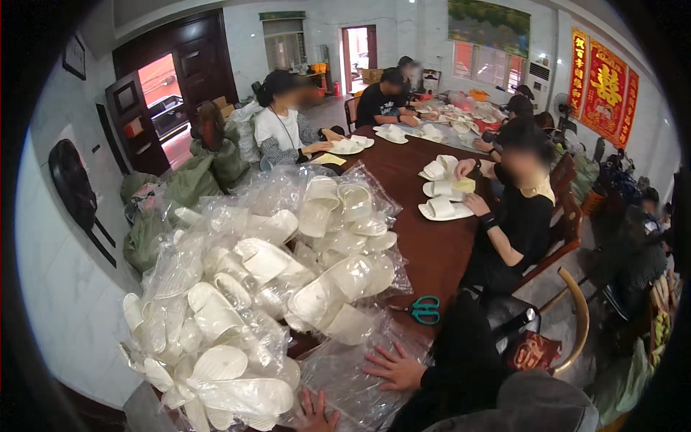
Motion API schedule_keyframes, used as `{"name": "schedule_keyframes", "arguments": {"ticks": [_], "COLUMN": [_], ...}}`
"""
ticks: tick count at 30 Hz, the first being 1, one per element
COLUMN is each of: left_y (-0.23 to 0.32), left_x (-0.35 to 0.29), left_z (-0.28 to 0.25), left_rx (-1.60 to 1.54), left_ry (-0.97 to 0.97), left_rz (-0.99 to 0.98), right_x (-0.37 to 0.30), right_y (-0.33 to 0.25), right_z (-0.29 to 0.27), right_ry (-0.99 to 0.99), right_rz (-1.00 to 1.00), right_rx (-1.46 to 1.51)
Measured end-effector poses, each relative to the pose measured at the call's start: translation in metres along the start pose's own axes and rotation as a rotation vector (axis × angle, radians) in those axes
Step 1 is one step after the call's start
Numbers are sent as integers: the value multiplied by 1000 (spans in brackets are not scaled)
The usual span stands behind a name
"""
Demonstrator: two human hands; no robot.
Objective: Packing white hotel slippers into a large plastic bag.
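My left hand (317,416) shows at the lower edge, its fingers spread and pointing up, on the near side of a clear plastic bag (353,381). To its right, my right hand (397,369) lies palm down on the same plastic with fingers apart; its black sleeve comes in from the right. Neither hand holds anything. Just left of both hands rises a big heap of white slippers (245,396), many of them in clear plastic bags. Beyond my right hand, teal-handled scissors (425,309) lie on the brown table, blades pointing left and partly against the plastic.
Along the right side of the brown table (425,245), a person in black (522,209) handles white slippers (440,189) and a yellow paper. Across at the left, a person in white (281,129) handles more slippers. Others sit farther back. Green sacks (194,183) stand by the left wall.
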State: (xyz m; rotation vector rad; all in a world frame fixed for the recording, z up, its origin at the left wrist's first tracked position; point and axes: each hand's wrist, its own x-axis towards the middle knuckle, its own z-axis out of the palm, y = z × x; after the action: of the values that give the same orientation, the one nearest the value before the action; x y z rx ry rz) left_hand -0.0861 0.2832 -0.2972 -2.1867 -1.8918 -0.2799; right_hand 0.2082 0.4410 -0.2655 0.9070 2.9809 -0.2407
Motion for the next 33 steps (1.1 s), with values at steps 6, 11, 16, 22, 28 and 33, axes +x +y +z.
{"name": "schedule_keyframes", "arguments": {"ticks": [6, 11, 16, 22, 28, 33], "left_y": [19, 5, 88, 155, 189, 206], "left_x": [30, 9, -2, -155, -256, -273], "left_z": [-38, -55, -120, -48, 74, 209], "left_rx": [-236, -363, -554, -498, -899, -889], "left_ry": [-537, -301, 572, 427, 132, -315], "left_rz": [-296, -403, -912, -1444, -1579, -1377], "right_x": [-13, -14, -8, -3, 1, 2], "right_y": [11, 12, 22, 28, 7, 12], "right_z": [-4, 13, 7, 8, 14, -6], "right_ry": [87, 209, 204, 239, 204, 119], "right_rz": [-26, -78, -47, -39, -65, 13], "right_rx": [112, 281, 207, 152, 70, -18]}}
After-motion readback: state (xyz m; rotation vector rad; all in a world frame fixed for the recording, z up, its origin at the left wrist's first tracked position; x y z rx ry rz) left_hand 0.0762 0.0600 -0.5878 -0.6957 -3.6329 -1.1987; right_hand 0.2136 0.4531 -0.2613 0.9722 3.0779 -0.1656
